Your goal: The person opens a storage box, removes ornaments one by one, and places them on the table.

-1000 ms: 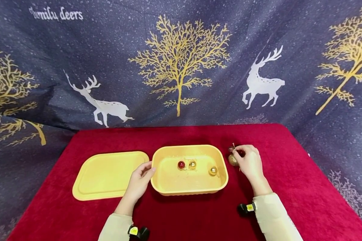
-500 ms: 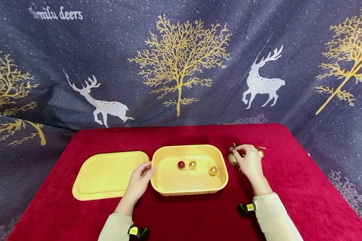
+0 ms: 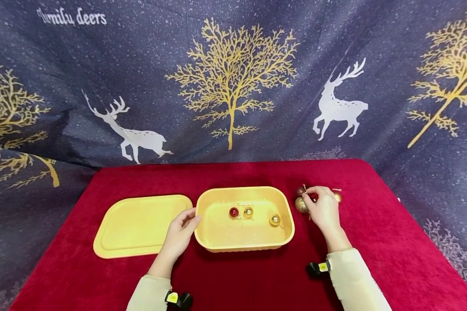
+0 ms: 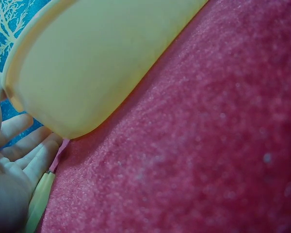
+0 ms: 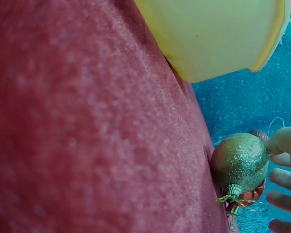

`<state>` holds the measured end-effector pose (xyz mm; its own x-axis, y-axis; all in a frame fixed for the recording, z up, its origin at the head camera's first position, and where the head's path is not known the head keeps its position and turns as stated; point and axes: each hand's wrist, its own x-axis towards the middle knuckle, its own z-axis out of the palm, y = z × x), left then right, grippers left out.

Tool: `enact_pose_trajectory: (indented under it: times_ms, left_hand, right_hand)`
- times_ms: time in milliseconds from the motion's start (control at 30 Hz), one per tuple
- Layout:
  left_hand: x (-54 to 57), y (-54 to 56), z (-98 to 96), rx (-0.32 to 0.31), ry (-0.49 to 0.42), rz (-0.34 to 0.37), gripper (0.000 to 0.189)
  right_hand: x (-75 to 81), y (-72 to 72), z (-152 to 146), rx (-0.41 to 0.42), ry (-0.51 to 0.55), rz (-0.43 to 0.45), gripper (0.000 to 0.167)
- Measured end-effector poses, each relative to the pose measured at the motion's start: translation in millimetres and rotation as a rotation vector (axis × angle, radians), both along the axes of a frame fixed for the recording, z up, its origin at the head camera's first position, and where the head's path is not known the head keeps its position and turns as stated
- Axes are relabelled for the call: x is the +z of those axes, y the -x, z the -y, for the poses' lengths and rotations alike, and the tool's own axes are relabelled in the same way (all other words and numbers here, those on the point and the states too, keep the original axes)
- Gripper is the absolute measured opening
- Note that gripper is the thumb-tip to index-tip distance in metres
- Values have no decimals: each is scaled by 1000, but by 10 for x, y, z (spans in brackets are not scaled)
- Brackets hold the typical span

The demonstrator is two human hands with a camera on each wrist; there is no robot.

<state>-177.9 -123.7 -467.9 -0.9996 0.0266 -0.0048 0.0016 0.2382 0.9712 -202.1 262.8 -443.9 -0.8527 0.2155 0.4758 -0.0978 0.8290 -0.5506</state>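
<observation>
My left hand (image 3: 181, 231) grips the left end of a yellow plastic box (image 3: 244, 249), thumb at the rim and fingers along the outer wall. Inside the box lie a shiny red bauble (image 3: 233, 212) and two shiny gold baubles, one (image 3: 248, 212) beside the red and one (image 3: 274, 220) near the right end. Right of the box, my right hand (image 3: 324, 210) pinches a small dark brownish-red bauble (image 3: 299, 190) near its cord with thumb and forefinger. A larger glittery gold bauble (image 5: 240, 161) sits just in front of it, and a red bauble (image 3: 314, 197) shows partly behind the fingers.
A yellow lid (image 3: 140, 226) lies flat on the red cloth (image 3: 253, 280) to the left of the box. Another gold bauble (image 3: 337, 197) shows past the right hand. A dark blue curtain (image 3: 264, 142) with deer and trees hangs behind the table.
The dark bauble and the glittery gold one have shifted slightly to the right by my right fingers. The gold bauble past that hand has come into view. My left hand and the box stay put.
</observation>
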Motion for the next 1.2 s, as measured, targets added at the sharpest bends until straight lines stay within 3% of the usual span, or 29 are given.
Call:
enact_pose_trajectory:
  times_ms: [833, 1200]
  left_hand:
    - [42, -12, -20, -6, -5, -18, 38]
    - [-4, 0, -11, 9, 19, -19, 36]
  right_hand:
    - [27, -17, 10, -3, 4, 30, 15]
    - [31, -25, 17, 5, 9, 31, 16]
